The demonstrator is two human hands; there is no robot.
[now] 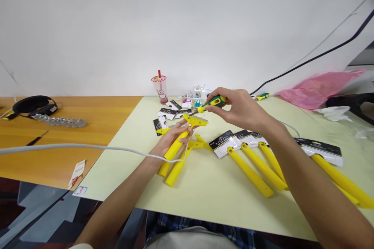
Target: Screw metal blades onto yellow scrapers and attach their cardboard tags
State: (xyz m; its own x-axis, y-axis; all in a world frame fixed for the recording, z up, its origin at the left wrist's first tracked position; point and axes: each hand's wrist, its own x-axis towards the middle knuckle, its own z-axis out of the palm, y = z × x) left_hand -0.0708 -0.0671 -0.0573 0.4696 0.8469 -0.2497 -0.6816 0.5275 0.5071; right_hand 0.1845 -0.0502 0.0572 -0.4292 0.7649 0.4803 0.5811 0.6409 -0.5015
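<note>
My left hand is wrapped round the handle of a yellow scraper, its head tilted up. My right hand grips a green and yellow screwdriver. The screwdriver's tip meets the scraper's head, or is very close to it. Beneath the held scraper, another yellow scraper lies on the pale table. Several more yellow scrapers with black and white cards lie to the right, partly hidden by my right forearm.
Loose cards and a drink cup with a red straw stand behind my hands. A white cable crosses in front of my left arm. Headphones rest on the wooden table at left; a pink bag lies at right.
</note>
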